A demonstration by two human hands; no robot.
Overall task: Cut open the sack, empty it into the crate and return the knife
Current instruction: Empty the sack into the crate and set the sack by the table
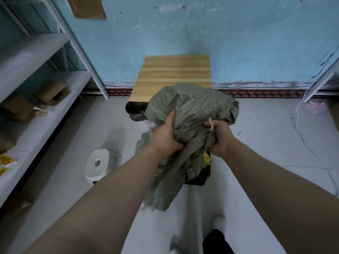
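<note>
A green woven sack (194, 110) hangs crumpled in the air in front of me, gripped by both hands. My left hand (165, 134) clutches its left side. My right hand (219, 137) bunches the fabric near a white tie string (211, 124). Loose sack cloth droops down towards my legs. Under the sack a dark crate (200, 176) shows only in part, with a yellow packet (207, 157) at its top edge. No knife is visible.
A small wooden table (174, 74) stands against the blue wall. A dark metal pot (134, 110) sits under its front left corner. A white stool (98, 165) is on the floor at left. Grey shelving (36, 85) with cardboard boxes lines the left side.
</note>
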